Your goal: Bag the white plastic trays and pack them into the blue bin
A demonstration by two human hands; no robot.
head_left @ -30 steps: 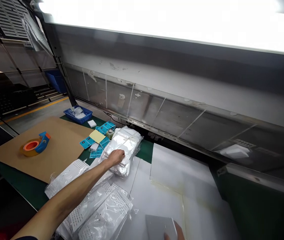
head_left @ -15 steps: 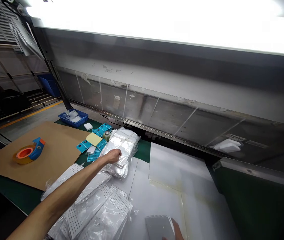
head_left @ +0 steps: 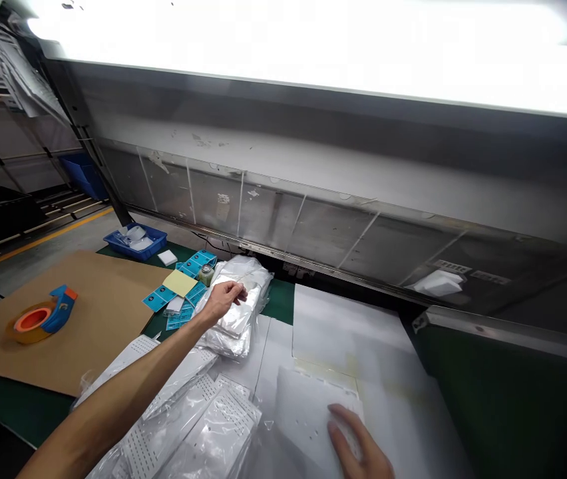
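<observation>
My left hand [head_left: 226, 299] reaches over a stack of clear plastic bags [head_left: 243, 316]. Its fingers are pinched together at the top bag, though the film between them is hard to see. At the lower right, my right hand [head_left: 361, 442] grips a flat white panel [head_left: 308, 416] by its right side, thumb and finger across its face. Small holes dot that panel, and slots run along its edge. Left of it lie several bagged white slotted panels [head_left: 213, 429], partly covered by my left forearm.
An orange and blue tape dispenser [head_left: 58, 309] rests on a cardboard sheet [head_left: 114, 286]. Blue labels [head_left: 158, 299], a yellow note pad [head_left: 180, 283] and a small jar [head_left: 205, 274] sit beside the bags. Behind is a blue tray [head_left: 151, 247]; a lit shelf frame overhangs the bench.
My right hand has brought the panel up and turned its white face into view. My left hand's fingers have shifted slightly at the bag stack. The view has moved a little.
</observation>
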